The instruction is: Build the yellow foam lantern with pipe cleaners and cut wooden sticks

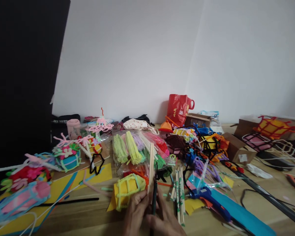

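Note:
Just below the centre, my left hand [137,211] is closed around a few pale wooden chopsticks [151,164] that stand upright. Pressed close beside it, my right hand [166,216] grips scissors [154,193], their dark narrow blades pointing up along the sticks. The lower ends of the sticks are hidden by my fingers. To the left of my hands sits a small yellow lantern-like frame [130,190] of pale green pipe cleaners. Several chopsticks in green-printed paper wrappers [179,193] lie to the right.
Bags of pipe cleaners [127,149] lie ahead. A blue glue gun [208,196] rests on blue card [248,209] at right. Finished-looking colourful crafts [68,157] crowd the left side. A red bag [178,109] and cardboard boxes [239,150] stand farther back.

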### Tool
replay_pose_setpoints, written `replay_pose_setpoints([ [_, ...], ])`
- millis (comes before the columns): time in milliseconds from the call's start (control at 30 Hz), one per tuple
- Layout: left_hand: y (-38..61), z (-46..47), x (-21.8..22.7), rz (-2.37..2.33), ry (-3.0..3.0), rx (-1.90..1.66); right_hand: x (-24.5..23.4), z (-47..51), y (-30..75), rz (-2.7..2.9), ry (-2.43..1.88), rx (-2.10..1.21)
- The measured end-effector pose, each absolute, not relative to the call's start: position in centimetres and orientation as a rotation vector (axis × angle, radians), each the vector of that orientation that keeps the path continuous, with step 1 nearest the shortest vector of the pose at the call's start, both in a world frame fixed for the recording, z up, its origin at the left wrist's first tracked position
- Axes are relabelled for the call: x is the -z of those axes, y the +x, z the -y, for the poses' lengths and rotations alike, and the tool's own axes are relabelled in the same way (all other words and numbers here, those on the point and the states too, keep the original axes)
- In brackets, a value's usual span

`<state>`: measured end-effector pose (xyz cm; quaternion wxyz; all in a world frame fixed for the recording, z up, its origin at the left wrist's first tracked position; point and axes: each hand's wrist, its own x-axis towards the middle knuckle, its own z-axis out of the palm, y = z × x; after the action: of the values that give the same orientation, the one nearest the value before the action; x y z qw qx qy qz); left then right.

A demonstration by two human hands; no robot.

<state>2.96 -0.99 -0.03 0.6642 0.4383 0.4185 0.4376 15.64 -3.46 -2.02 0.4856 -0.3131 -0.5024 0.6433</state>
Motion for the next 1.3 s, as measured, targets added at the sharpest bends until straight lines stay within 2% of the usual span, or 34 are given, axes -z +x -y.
replay_pose_setpoints([
  [133,1.9,0.3,0.6,-0.788,0.861,-0.959,0.0,1.8,18.2,1.327,-0.886,-1.481],
  [433,0.3,-0.1,-0.7,-0.770,0.864,-0.785,-1.0,1.9,26.3,1.644,-1.268,-1.484],
  [600,-0.1,-0.5,-0.8,-0.774,0.855,-0.765,-3.9,2.0,27.8,1.966,-1.236,-1.536],
  [867,0.2,-0.4,-0.3,-0.735,0.913,-0.631,-4.4,2.3,27.8,1.989,-1.294,-1.599],
  [1167,0.5,-0.1,0.1,-0.702,0.910,-0.596,-4.3,3.1,27.6,2.005,-1.243,-1.359],
  [1300,0.6,0.0,0.1,-0.708,0.913,-0.601,-4.9,3.3,27.3,2.018,-1.249,-1.367],
])
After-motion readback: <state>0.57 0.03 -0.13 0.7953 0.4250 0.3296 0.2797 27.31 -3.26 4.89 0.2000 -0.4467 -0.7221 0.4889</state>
